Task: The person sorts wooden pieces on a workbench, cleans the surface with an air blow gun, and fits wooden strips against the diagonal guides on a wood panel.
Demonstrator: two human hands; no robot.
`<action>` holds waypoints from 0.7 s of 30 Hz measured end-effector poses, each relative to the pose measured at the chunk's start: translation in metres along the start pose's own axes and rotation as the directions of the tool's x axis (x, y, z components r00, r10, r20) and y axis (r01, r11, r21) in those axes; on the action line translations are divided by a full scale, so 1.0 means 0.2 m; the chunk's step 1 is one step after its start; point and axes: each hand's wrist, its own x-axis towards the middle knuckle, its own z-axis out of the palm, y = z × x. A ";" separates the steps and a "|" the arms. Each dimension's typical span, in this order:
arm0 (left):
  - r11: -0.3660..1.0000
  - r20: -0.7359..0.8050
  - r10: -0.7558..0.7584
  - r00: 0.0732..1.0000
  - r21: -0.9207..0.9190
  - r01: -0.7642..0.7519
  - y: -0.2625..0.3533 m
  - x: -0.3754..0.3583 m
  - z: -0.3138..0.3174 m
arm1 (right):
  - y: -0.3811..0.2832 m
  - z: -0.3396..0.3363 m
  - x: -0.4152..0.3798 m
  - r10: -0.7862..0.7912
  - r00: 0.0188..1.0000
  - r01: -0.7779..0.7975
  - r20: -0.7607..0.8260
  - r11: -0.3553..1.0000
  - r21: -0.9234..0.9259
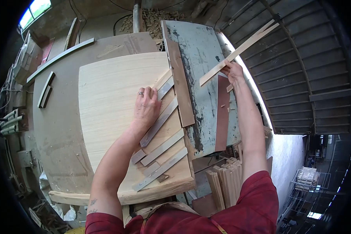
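Note:
My right hand (234, 73) pinches a long pale wooden strip (241, 48) near its lower end, over the blue-grey machine table (199, 50). The strip slants up to the right. Curled fingers of my left hand (146, 105) close on the lower end of a short wooden strip (166, 87) lying on a large pale wooden panel (109, 97); the grip is partly hidden. Several more strips lie slanted below that hand, among them a wider strip (160, 120) and a narrower strip (163, 147). A brown board (180, 82) runs along the panel's right edge.
A reddish-brown board (222, 113) lies on the machine table beneath my right forearm. Upright wooden pieces (226, 181) stand stacked below. A dark ribbed metal structure (296, 74) rises at right. Offcuts (154, 21) are heaped behind, and a long curved strip (60, 58) lies at left.

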 end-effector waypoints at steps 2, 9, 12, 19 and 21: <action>1.000 0.008 -0.001 1.000 0.006 0.001 -0.01 0.01 0.00 | -0.04 -0.11 -0.17 -0.024 1.000 0.024 -0.014 1.000 -0.018; 0.999 0.014 0.030 0.999 0.024 -0.030 0.02 -0.04 0.01 | -0.01 -0.21 -1.01 -0.060 0.998 0.061 0.021 0.997 -0.049; 0.998 0.015 0.055 0.998 0.042 -0.055 0.04 -0.10 -0.01 | 0.13 -0.17 -1.28 -0.064 0.997 0.065 0.038 0.997 -0.036; 0.995 0.003 0.089 0.996 0.053 -0.089 0.11 -0.29 0.04 | 0.63 -0.14 -1.62 -0.022 0.990 0.039 0.142 0.992 -0.123; 0.994 0.007 0.091 0.996 0.057 -0.091 0.14 -0.35 0.03 | 0.73 -0.12 -1.66 0.053 0.977 -0.011 0.206 0.980 -0.201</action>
